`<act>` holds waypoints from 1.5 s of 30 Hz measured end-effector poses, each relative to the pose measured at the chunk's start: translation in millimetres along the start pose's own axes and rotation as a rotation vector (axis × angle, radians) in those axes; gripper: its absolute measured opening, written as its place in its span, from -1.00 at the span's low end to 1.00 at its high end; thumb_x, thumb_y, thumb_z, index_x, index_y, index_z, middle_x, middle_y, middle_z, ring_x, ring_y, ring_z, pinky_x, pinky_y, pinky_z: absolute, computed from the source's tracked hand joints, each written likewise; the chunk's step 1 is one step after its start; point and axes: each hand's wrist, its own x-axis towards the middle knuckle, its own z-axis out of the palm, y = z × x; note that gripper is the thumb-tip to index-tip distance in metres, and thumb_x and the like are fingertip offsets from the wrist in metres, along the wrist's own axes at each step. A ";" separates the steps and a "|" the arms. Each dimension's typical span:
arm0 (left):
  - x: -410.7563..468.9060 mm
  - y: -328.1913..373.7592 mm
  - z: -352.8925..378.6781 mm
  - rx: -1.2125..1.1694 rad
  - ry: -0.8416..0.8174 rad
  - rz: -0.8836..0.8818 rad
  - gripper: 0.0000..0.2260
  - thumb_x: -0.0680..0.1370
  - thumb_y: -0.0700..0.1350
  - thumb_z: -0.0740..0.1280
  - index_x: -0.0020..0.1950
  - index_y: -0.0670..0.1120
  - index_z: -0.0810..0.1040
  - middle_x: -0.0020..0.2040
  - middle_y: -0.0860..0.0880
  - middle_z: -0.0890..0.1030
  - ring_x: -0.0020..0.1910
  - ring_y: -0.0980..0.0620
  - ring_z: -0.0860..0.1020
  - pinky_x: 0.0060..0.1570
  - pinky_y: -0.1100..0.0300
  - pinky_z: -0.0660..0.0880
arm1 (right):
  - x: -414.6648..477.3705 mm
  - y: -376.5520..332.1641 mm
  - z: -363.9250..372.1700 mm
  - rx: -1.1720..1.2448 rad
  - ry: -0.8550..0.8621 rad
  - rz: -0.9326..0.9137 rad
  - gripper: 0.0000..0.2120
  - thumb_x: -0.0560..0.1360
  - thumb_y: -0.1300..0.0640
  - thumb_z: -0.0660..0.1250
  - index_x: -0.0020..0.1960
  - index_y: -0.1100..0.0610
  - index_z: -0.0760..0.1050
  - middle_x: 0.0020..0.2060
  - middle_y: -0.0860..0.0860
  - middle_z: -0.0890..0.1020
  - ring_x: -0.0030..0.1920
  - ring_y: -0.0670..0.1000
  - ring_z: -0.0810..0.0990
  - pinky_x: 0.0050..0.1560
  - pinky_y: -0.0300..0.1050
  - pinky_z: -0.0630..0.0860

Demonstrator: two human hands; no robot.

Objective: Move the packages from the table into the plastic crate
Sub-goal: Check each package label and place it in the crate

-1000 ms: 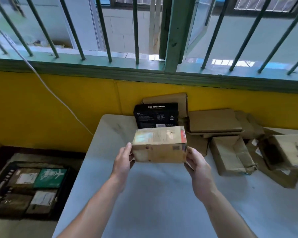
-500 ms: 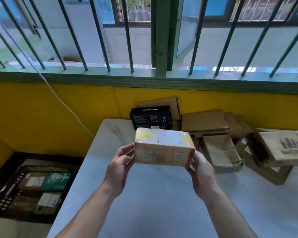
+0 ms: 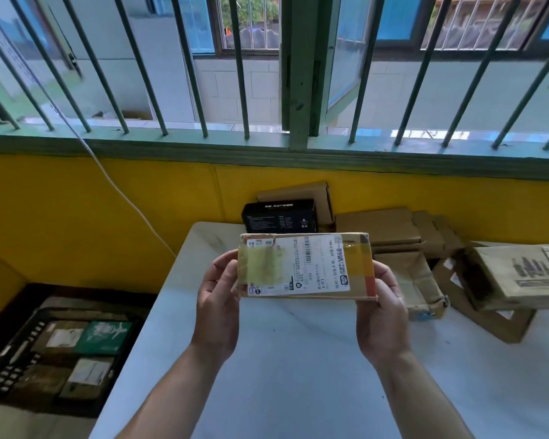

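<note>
A taped cardboard package with a white shipping label faces me, lifted above the white table. My left hand grips its left end and my right hand grips its right end. A black plastic crate stands on the floor at the lower left, with several packages inside, one of them green. More packages lie at the table's far side: a black box, brown boxes and a larger carton at the right.
A yellow wall runs behind the table, under a barred window. A white cable hangs down the wall to the left of the table. A torn open carton lies behind my right hand.
The package has risen and tipped its labelled top face toward me. My hands stay on its two ends. The view has lifted slightly.
</note>
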 end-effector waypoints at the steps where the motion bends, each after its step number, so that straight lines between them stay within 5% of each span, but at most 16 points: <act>1: -1.3 4.1 2.1 -0.015 -0.006 0.022 -0.83 0.57 -0.11 0.27 0.08 0.01 0.62 0.11 -0.16 0.62 0.16 -0.17 0.54 -0.02 -0.03 0.52 | -1.3 -2.5 2.8 0.017 -0.015 -0.019 -0.75 0.43 0.31 0.19 0.00 0.15 0.58 -0.06 0.21 0.63 -0.02 0.14 0.63 -0.06 -0.07 0.57; 7: -9.6 28.9 22.0 -0.058 -0.040 0.161 -0.78 0.54 -0.08 0.20 0.12 -0.06 0.54 0.06 -0.14 0.59 0.12 -0.15 0.54 -0.13 0.00 0.56 | -9.3 -25.8 18.2 0.081 -0.103 -0.163 -0.75 0.43 0.25 0.14 0.01 0.16 0.54 -0.14 0.11 0.64 -0.04 0.11 0.62 -0.10 -0.09 0.60; 10: -13.9 38.1 34.7 -0.037 -0.078 0.196 -0.76 0.50 0.01 0.33 0.11 -0.06 0.53 0.02 -0.10 0.60 0.10 -0.11 0.56 -0.13 0.05 0.59 | -11.9 -36.9 22.1 0.114 -0.116 -0.215 -0.74 0.43 0.26 0.11 0.04 0.22 0.49 -0.16 0.09 0.64 -0.05 0.10 0.62 -0.09 -0.11 0.59; 15: -21.4 42.2 46.9 -0.012 -0.097 0.212 -0.36 0.28 0.23 0.53 0.17 -0.14 0.46 0.01 -0.08 0.60 0.08 -0.05 0.57 -0.10 0.12 0.59 | -14.4 -45.1 18.9 0.119 -0.151 -0.244 -0.73 0.46 0.29 0.06 0.04 0.19 0.49 -0.13 0.11 0.61 0.00 0.15 0.60 -0.07 -0.08 0.61; 22: -34.9 26.4 22.8 -0.004 0.031 0.203 -0.73 0.54 -0.07 0.18 0.18 -0.13 0.49 0.01 -0.09 0.62 0.08 -0.09 0.58 -0.10 0.06 0.59 | -12.3 -24.8 14.5 0.088 -0.152 -0.145 -0.74 0.43 0.24 0.11 0.01 0.18 0.52 -0.16 0.12 0.59 -0.08 0.12 0.58 -0.12 -0.10 0.56; 28: -60.6 31.9 -44.7 0.166 0.248 0.136 -0.62 0.59 0.09 0.17 0.36 0.03 0.52 0.29 -0.07 0.59 0.30 -0.03 0.54 0.13 0.12 0.54 | -22.2 30.3 49.1 -0.018 -0.217 0.069 -0.72 0.42 0.27 0.20 0.01 0.11 0.63 -0.16 0.11 0.69 -0.14 0.06 0.68 -0.23 -0.15 0.62; 31: -81.3 46.0 -91.9 0.160 0.343 0.087 -0.58 0.55 0.23 0.22 0.34 0.12 0.54 0.28 -0.01 0.61 0.27 0.04 0.56 0.10 0.21 0.53 | -38.7 69.4 82.4 -0.259 -0.294 0.168 -0.76 0.56 0.15 0.22 0.10 0.06 0.65 -0.03 0.06 0.71 0.01 0.04 0.67 0.10 0.05 0.57; 35: -112.9 75.2 -167.4 0.219 0.482 0.079 -0.65 0.52 0.20 0.31 0.30 0.24 0.54 0.19 0.07 0.65 0.16 0.09 0.63 -0.06 0.23 0.60 | -75.7 122.4 141.8 -0.539 -0.437 0.306 -0.46 0.53 -0.31 0.08 0.19 0.01 0.62 0.07 -0.08 0.70 0.18 -0.04 0.58 0.38 0.16 0.33; 39: -148.6 103.6 -260.0 0.321 0.683 0.042 -0.64 0.47 0.23 0.26 0.27 0.35 0.52 0.19 0.21 0.63 0.28 0.12 0.52 0.32 0.02 0.40 | -125.6 185.1 210.8 -0.695 -0.541 0.410 -0.52 0.45 -0.34 0.13 0.12 -0.08 0.60 -0.01 -0.14 0.69 0.11 -0.08 0.60 0.23 -0.03 0.43; 42: -169.4 126.6 -324.0 0.314 0.791 0.002 -0.66 0.45 0.21 0.28 0.23 0.36 0.54 0.15 0.25 0.64 0.26 0.14 0.52 0.26 0.09 0.41 | -161.4 235.6 258.4 -0.755 -0.599 0.480 -0.69 0.50 -0.19 0.27 0.13 -0.05 0.57 -0.01 -0.11 0.66 0.06 -0.07 0.59 -0.02 -0.23 0.44; 45: -182.2 144.8 -375.1 0.294 0.863 -0.047 -0.68 0.51 0.14 0.33 0.26 0.27 0.56 0.14 0.22 0.65 0.24 0.10 0.54 0.30 0.05 0.42 | -185.6 278.6 296.0 -0.801 -0.610 0.541 -0.77 0.53 -0.10 0.31 0.12 -0.04 0.56 0.01 -0.08 0.65 0.07 -0.08 0.57 -0.01 -0.19 0.47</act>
